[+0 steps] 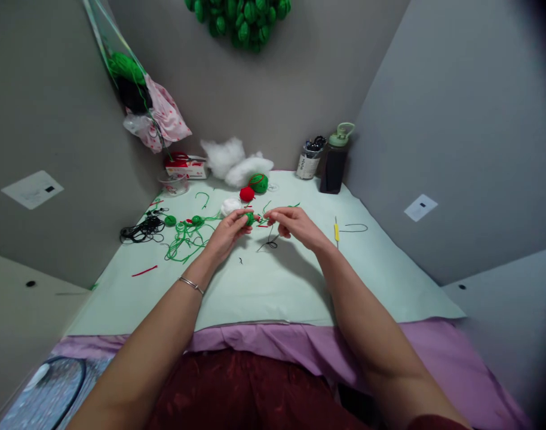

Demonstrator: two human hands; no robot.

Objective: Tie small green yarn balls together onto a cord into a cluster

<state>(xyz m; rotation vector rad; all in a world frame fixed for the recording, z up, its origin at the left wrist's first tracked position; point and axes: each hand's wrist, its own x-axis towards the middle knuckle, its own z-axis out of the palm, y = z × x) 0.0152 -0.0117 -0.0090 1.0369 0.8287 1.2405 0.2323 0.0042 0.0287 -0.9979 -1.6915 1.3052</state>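
We hold the green yarn piece (250,220) clamped in our left hand (230,233); our right hand's (296,226) closure, beside it, is indiscernible.

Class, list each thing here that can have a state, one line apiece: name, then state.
Left hand: closed around small green piece
Right hand: fingers bent near it; grip unclear
Bottle: upright, lid on
Pen holder: upright, filled
Green yarn: loose, tangled
Black cord: tangled
Yellow-handled tool: lying flat
White stuffing: fluffy, heaped
Pink-spotted bag: hanging
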